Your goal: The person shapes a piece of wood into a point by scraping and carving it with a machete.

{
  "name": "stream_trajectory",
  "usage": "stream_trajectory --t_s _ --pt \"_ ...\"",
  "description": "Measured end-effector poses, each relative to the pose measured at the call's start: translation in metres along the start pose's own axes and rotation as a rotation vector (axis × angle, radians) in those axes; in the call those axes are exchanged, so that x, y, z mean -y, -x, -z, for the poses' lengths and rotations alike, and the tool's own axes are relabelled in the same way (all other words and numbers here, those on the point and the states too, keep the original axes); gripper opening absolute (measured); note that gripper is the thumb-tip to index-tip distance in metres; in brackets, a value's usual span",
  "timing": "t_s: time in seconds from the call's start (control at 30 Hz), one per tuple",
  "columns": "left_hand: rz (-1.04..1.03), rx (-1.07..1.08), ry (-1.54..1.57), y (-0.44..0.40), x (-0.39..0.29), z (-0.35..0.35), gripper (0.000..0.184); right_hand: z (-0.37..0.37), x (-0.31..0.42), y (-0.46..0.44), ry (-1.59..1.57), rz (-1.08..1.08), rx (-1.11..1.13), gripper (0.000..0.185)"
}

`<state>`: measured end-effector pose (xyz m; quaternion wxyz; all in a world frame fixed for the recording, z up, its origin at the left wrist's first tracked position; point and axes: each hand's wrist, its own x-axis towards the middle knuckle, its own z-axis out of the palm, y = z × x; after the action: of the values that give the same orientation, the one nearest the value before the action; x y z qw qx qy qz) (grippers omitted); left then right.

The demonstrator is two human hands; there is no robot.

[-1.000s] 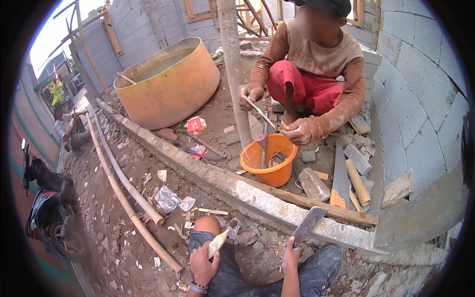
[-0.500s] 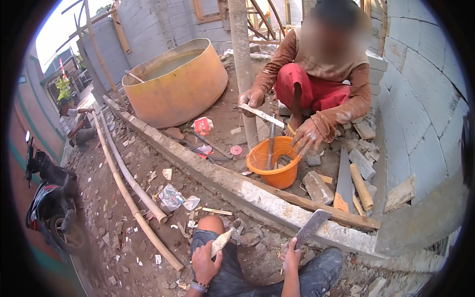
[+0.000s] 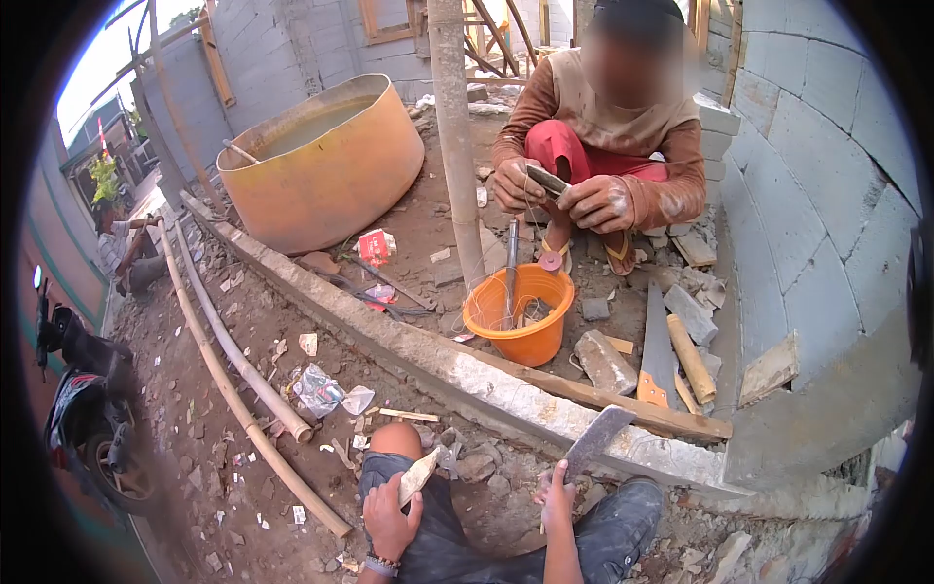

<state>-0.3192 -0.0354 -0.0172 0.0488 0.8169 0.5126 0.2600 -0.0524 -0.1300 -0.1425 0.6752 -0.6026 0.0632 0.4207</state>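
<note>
My left hand (image 3: 391,518) is closed around a pale, pointed chunk (image 3: 418,477), wood or stone, I cannot tell which. It sits above my left thigh. My right hand (image 3: 556,498) grips a machete (image 3: 596,438), its broad grey blade angled up and to the right, apart from the chunk. Across the low concrete footing (image 3: 506,399) squats a co-worker, whose two hands (image 3: 595,202) hold a short dark stick-like piece (image 3: 548,179) with thin string by it. An orange bucket (image 3: 525,346) with a metal tube and string inside stands before them.
A handsaw (image 3: 658,355), a bamboo piece (image 3: 691,358) and broken blocks lie right of the bucket. Long poles (image 3: 248,428) run along the littered ground at left, near a parked motorbike (image 3: 92,409). A large round tub (image 3: 321,185) holds water behind the footing.
The co-worker's hands have come together and risen away from the bucket; the long pale strip is now out of sight and a dark piece shows. My hands keep their grips.
</note>
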Motion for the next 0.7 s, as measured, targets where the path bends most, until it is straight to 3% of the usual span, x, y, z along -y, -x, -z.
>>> stream_trajectory --t_s 0.7 --pt "-0.003 0.015 0.018 0.0015 -0.0021 0.0007 0.044 -0.0039 0.0003 0.005 -0.131 -0.053 0.028 0.06"
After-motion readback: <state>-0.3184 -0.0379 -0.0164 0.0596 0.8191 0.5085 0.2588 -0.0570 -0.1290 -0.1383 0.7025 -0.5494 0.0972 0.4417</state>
